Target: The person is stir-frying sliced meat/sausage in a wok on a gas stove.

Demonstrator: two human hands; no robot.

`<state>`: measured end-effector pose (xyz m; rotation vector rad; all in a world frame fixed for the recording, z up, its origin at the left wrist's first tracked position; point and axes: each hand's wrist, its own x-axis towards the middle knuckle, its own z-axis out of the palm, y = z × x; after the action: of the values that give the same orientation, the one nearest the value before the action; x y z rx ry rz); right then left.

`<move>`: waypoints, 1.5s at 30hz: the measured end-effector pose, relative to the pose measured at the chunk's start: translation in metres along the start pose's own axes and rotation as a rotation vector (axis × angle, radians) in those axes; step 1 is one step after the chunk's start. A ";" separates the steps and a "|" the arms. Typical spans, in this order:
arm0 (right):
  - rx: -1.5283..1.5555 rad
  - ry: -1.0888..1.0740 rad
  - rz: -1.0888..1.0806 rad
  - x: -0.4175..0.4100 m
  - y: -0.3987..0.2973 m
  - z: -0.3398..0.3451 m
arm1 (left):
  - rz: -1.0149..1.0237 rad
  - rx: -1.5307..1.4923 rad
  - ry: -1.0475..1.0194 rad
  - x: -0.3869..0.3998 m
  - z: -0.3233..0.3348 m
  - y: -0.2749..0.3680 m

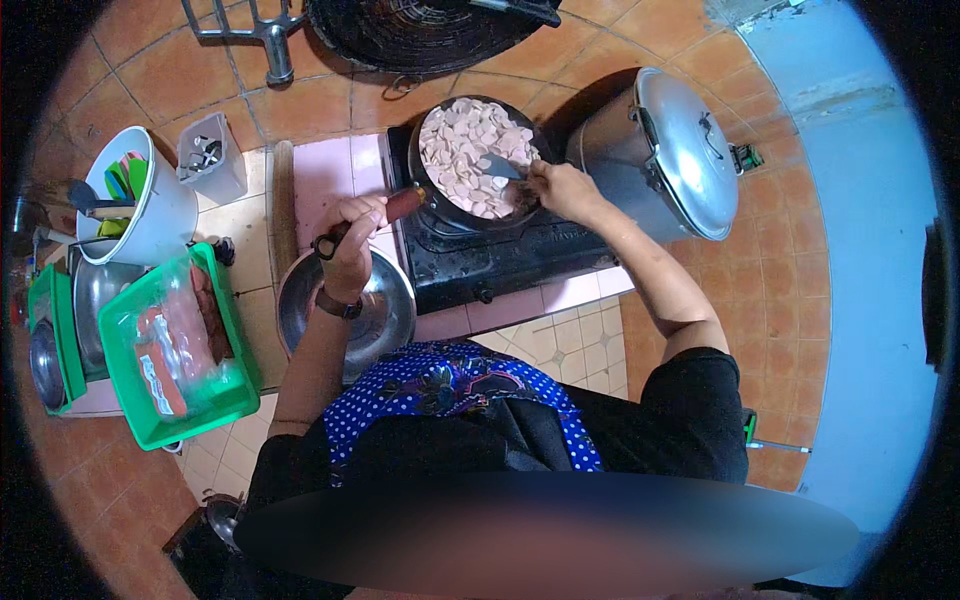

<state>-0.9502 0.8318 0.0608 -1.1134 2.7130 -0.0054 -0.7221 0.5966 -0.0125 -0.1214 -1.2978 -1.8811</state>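
A dark frying pan (418, 161) full of thin, pale pink slices (469, 142), perhaps sausage, sits on a black gas stove (457, 266). My left hand (352, 236) grips the pan's reddish-brown handle (405, 204). From the pan's right side, my right hand (559, 187) holds a grey spatula (501, 166); its blade rests among the slices, and its handle is mostly hidden by my fingers. Below my left wrist stands a wide metal bowl (390, 300), partly covered by my forearm.
Right of the stove stands a large lidded aluminium pot (690, 157). At left are a green plastic basket (244, 352) with packaged meat (161, 360), a white bucket (169, 217) of utensils and a clear container (232, 172). A blackened wok (420, 37) hangs on the tiled wall.
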 end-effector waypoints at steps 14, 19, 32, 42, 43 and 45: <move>-0.711 -0.226 -0.141 0.026 0.010 -0.034 | -0.015 -0.029 0.073 -0.012 0.009 -0.001; -0.266 -0.347 -0.065 0.007 0.004 -0.021 | 0.001 0.018 0.062 -0.025 0.016 -0.003; 0.300 -0.130 0.069 0.034 -0.016 0.054 | -0.009 0.043 0.060 -0.025 0.023 0.002; 0.950 -0.363 0.272 0.037 0.008 0.035 | 0.053 0.021 0.032 -0.026 0.025 0.001; 0.951 -0.370 0.287 0.035 0.008 0.026 | 0.048 0.039 0.022 -0.025 0.025 0.003; 0.994 -0.384 0.322 0.037 0.016 0.016 | 0.040 0.053 0.005 -0.026 0.025 0.005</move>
<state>-0.9836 0.8186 0.0374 -0.3261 2.0391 -0.8732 -0.7112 0.6307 -0.0105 -0.1138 -1.3317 -1.8107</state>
